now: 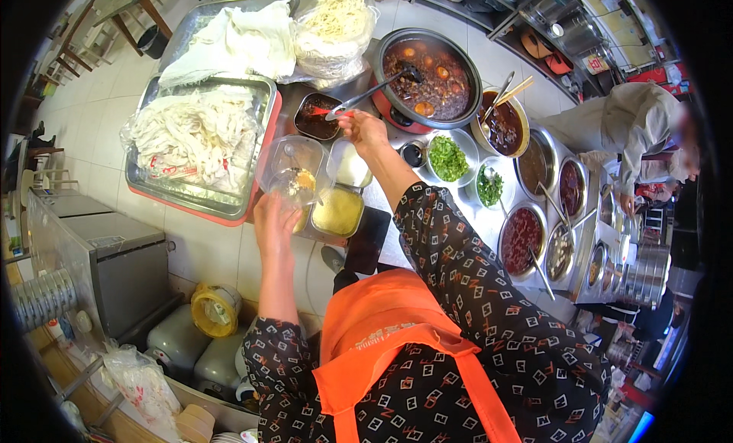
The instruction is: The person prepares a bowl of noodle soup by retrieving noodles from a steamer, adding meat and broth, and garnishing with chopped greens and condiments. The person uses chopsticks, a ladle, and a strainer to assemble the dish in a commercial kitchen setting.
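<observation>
A clear plastic bowl (293,171) with yellow and pale powders at its bottom is held from below by my left hand (276,222). My right hand (364,132) grips the handle of a small red spoon (320,111), whose tip is over a square metal tin of dark red sauce (312,124). Just above my right fingers, the end of a black ladle's handle (366,93) juts out from a large pot of brown broth with eggs (426,82). Tins of white seasoning (350,167) and yellow granules (338,212) stand between and below my hands.
Left of the bowl lies a metal tray (264,99) of pale noodles, with a white cloth (235,39) and bagged yellow noodles (338,19) beyond. Chopped greens (448,158), a dark stew bowl (504,122) and several sauce basins (522,239) fill the right. A person (635,122) stands far right.
</observation>
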Demonstrator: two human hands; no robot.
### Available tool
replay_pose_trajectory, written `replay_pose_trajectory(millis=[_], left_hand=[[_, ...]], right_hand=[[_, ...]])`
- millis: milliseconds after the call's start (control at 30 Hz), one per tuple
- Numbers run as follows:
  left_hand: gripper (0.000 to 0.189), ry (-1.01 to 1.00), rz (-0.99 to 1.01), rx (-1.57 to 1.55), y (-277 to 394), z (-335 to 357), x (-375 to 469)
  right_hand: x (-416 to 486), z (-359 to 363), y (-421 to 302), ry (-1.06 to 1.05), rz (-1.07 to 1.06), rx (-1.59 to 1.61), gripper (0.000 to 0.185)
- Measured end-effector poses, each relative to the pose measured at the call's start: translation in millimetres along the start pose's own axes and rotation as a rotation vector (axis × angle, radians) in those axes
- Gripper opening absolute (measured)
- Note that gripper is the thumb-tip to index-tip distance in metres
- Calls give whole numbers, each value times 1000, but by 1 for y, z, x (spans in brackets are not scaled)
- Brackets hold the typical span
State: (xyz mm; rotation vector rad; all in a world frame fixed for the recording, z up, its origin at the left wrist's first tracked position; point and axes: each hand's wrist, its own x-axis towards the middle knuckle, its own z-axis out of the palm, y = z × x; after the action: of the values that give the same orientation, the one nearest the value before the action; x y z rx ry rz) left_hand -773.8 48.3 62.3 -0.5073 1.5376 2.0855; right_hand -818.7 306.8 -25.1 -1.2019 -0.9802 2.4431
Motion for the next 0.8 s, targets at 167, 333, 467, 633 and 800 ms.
replay_pose_trajectory(millis=[167, 333, 467, 633, 800], left_hand=[[63, -29, -35, 45, 2, 17, 14], [68, -38, -71, 50, 0, 22, 27], [68, -51, -66, 25, -2, 19, 32], [66, -42, -70, -32, -2, 18, 31], [64, -35, -71, -77, -1, 20, 26]], right_hand=[[-11, -5, -8, -7, -80, -46, 22], [-42, -7, -21, -54, -77, -6, 22], [-90, -14, -16, -246, -242, -172, 22], [-117, -20, -3, -311, -356, -342, 24], [-113, -24, -1, -221, -263, -242, 24]])
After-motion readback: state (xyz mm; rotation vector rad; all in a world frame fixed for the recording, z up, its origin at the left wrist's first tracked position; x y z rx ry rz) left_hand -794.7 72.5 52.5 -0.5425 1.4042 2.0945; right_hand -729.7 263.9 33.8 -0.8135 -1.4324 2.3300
